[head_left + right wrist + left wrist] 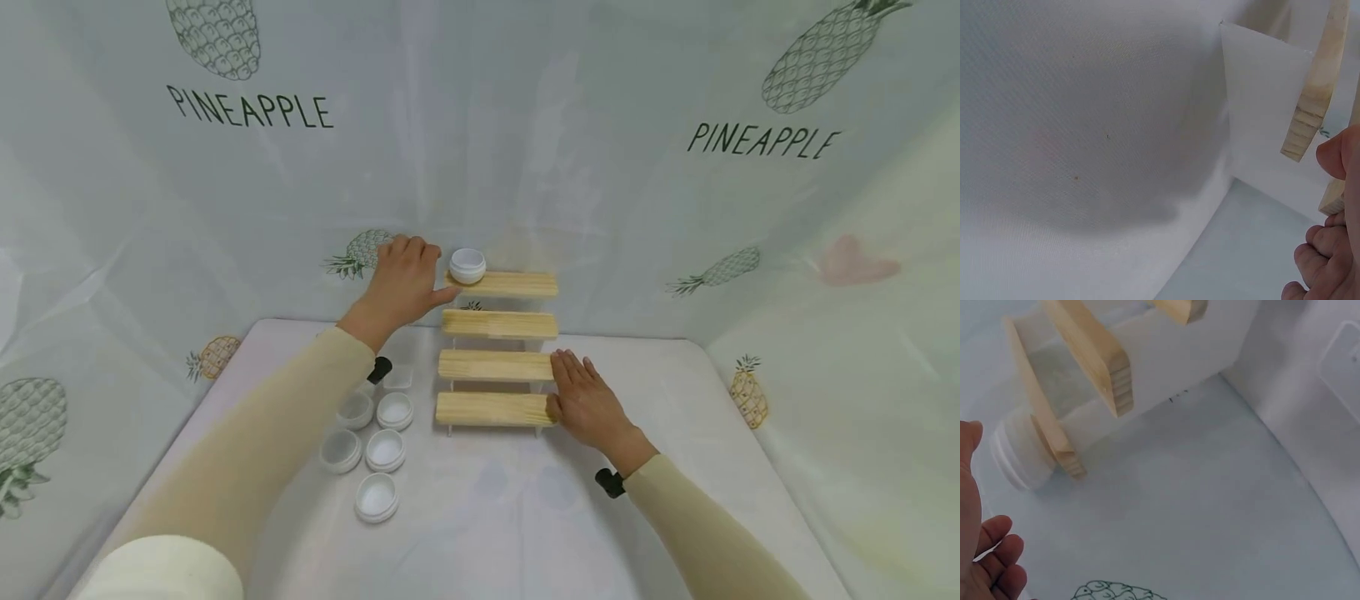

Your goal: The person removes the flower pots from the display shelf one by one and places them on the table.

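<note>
A small white round jar [468, 265] stands on the left end of the top plank of a stepped wooden display stand [495, 367]. My left hand [405, 279] is just left of that jar, thumb and fingers spread apart with nothing between them. In the left wrist view the jar [1022, 450] sits against the top plank, beside the fingers [1007, 556]. My right hand [588, 404] rests at the right ends of the two lower planks, its fingers fairly straight. The right wrist view shows its thumb [1335, 156] beside the plank ends.
Several white round jars [386, 450] stand on the table left of the stand, partly under my left forearm. A clear square piece [399, 377] lies behind them. A pineapple-print sheet [480, 125] hangs close behind the stand. The white table [480, 533] has its back edge there.
</note>
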Action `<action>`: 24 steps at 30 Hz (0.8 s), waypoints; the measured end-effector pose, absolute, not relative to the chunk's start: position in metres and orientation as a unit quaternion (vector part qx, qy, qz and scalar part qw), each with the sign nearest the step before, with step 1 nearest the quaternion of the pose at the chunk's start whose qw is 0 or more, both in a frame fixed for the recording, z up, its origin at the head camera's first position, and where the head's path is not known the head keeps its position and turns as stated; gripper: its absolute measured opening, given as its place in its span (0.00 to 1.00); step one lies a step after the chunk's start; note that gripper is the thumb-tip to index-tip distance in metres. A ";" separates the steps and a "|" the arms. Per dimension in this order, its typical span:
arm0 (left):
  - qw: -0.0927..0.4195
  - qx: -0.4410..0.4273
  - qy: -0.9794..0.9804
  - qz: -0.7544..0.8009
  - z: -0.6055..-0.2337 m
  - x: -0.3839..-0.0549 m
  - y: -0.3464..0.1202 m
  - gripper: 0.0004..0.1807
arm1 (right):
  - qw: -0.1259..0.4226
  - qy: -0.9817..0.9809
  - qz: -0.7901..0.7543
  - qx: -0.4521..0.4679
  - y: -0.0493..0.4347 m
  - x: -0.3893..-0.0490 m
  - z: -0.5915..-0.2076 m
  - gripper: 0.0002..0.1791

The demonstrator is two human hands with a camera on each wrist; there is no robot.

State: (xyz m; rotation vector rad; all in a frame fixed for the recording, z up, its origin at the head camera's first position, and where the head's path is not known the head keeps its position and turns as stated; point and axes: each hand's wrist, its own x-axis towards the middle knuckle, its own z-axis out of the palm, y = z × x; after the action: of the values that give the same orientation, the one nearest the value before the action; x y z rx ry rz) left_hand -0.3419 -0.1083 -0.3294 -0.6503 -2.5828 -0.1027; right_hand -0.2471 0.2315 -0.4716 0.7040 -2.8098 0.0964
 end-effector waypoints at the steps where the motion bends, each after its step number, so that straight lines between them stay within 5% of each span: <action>1: 0.227 -0.233 -0.945 -0.036 -0.329 -0.346 -0.105 0.38 | 0.120 -0.962 0.034 0.241 0.231 -0.247 -0.472 0.35; 24: 0.149 -0.176 -0.973 -0.022 -0.326 -0.387 -0.063 0.45 | 0.123 -0.965 0.023 0.232 0.230 -0.246 -0.471 0.36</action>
State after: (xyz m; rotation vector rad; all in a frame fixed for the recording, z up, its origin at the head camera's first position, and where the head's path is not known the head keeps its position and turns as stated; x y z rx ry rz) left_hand -0.3867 -0.0630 -0.3264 -0.5054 -2.7974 -0.0644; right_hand -0.2456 0.2303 -0.4712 0.6773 -2.8145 0.0665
